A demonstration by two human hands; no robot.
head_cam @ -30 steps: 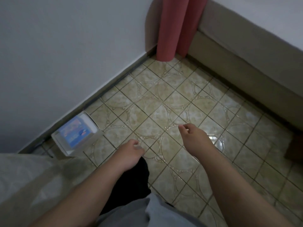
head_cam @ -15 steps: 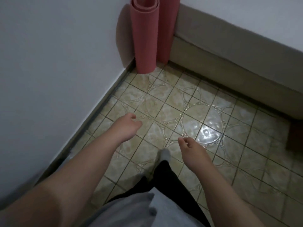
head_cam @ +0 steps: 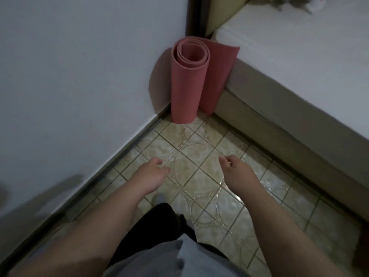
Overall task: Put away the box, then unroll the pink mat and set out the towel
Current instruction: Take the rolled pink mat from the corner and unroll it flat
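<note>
Pink mat (head_cam: 189, 80), rolled, upright in the corner at upper centre of frame, loose flap out toward the bed (head_cam: 299, 62) on the right, base on the tiled floor (head_cam: 199, 176). Wall (head_cam: 79, 76) on the left. Below it, lower centre: left grip (head_cam: 153, 174) and right grip (head_cam: 239, 174), both loosely curled, half open, holding nothing. Mat well apart from both, straight up-frame and roughly between them. Box and towel nowhere in frame. Dark trousers (head_cam: 155, 226) and grey shirt (head_cam: 179, 260) at bottom.
</note>
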